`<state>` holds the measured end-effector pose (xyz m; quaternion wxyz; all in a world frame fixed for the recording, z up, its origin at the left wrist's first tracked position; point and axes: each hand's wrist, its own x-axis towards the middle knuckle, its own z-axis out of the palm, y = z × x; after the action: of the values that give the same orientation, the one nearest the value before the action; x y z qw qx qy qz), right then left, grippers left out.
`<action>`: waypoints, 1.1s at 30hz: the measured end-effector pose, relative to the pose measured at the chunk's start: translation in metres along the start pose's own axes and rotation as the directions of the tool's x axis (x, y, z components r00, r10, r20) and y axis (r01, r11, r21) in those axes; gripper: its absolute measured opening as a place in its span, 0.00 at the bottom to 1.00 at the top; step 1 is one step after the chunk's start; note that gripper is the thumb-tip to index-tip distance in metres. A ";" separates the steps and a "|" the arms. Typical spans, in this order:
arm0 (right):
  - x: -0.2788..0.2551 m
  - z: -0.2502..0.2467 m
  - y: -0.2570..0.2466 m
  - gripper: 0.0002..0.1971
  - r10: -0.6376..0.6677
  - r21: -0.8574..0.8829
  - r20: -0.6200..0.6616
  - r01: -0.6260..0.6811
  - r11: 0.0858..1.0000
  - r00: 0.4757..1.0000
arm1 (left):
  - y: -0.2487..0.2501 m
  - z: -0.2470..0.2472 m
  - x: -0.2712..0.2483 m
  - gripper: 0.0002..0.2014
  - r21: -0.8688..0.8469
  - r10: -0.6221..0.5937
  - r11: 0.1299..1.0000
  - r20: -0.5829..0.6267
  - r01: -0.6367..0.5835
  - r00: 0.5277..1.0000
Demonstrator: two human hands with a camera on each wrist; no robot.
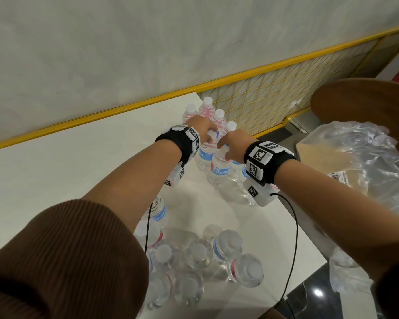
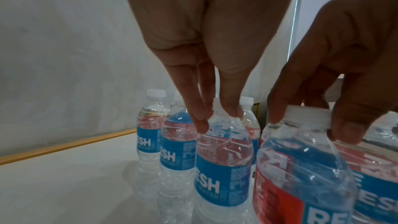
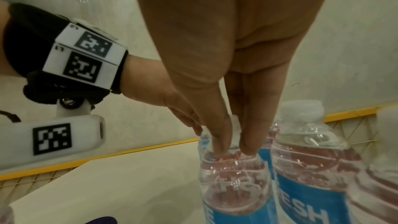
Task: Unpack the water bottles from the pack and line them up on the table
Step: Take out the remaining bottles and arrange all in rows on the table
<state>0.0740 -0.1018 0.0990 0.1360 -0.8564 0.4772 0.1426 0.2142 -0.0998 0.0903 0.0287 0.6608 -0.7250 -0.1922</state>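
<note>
- Head view: both arms reach out over the white worktop [image 1: 55,162] to a cluster of upright water bottles at its far edge, beside a yellow-framed mesh panel [image 1: 274,88].
- The left hand [image 1: 199,127] comes down on the cap of one bottle [image 1: 205,155] at the near left of the cluster; the right hand [image 1: 234,146] comes down on the neck of the neighbouring bottle [image 1: 219,168], just to its right. Four more capped bottles [image 1: 218,118] stand behind them.
- Near the person, the remaining bottles [image 1: 203,254] stand close together at the near edge of the worktop. Crumpled clear plastic wrap [image 1: 364,162] lies to the right, off the worktop, below a round brown seat [image 1: 366,100].
- Left wrist view: the left hand [image 2: 206,60] points down, and its fingertips [image 2: 201,125] pinch the neck of a blue-labelled bottle [image 2: 224,168] that stands on the worktop [image 2: 64,176]. To the right, the right hand [image 2: 336,67] grasps another bottle [image 2: 301,176] around its white cap. Further bottles [image 2: 150,134] stand in a row behind.
- Right wrist view: the right hand [image 3: 232,57] points down, its fingers [image 3: 219,135] closed around the cap of a bottle [image 3: 232,185] standing on the worktop [image 3: 107,190]. The left hand [image 3: 155,83], with a marker-covered wristband [image 3: 86,54], reaches in from the left. A capped bottle [image 3: 305,156] stands just to the right.
</note>
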 end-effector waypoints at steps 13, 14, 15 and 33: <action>0.005 0.008 0.001 0.26 0.057 -0.014 0.005 -0.056 0.998 0.998 | 0.002 -0.004 -0.002 0.16 0.013 -0.020 1.000 0.004 0.020 1.000; 0.004 0.008 0.001 0.26 0.047 -0.023 0.014 -0.047 0.999 0.999 | 0.002 -0.004 -0.001 0.18 -0.004 -0.036 0.999 0.002 0.036 0.999; 0.004 0.008 0.001 0.25 0.041 -0.035 0.016 -0.040 0.999 0.999 | 0.002 -0.004 0.000 0.19 -0.014 -0.048 0.999 0.006 0.048 0.999; -0.007 0.004 0.018 0.32 0.103 0.173 0.017 -0.104 0.979 0.995 | -0.016 0.004 -0.012 0.27 -0.185 -0.084 0.979 0.004 0.083 0.996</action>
<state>0.0545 -0.1045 0.0958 0.2043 -0.8148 0.5311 0.1108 0.2293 -0.0882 0.0839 0.0835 0.6855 -0.6755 -0.2586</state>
